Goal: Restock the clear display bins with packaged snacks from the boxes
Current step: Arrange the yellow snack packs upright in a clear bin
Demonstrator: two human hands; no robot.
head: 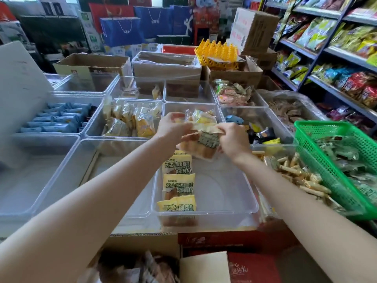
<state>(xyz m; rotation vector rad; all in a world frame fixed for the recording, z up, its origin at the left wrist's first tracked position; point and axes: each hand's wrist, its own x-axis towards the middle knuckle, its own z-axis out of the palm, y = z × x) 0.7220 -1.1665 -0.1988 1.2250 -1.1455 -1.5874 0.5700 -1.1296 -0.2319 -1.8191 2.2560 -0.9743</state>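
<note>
Head view shows both sets of fingers closed on one small handful of packets: the left hand pinches the upper left edge, the right hand grips the right side, fingers curled around the wrappers. How many packets are in the bundle I cannot tell; motion blurs them, though at least two seem pressed together.

Directly below the fingers sits the near bin, mostly bare, with a single row of yellow packets lined along its left side. Behind the fingers, the far bin holds similar yellow wrappers.

The likely trouble is the bundle itself. With each hand holding only an edge, a slick inner packet could slide out and drop flat or crooked, spoiling the tidy row, or land over the rim into the neighbouring bin to the left. Squeezing harder to prevent that risks crushing soft cakes inside.

To the right of the fingers, the green basket perches tilted over the wafer-roll bin; a sweeping right elbow could nudge it.
</note>
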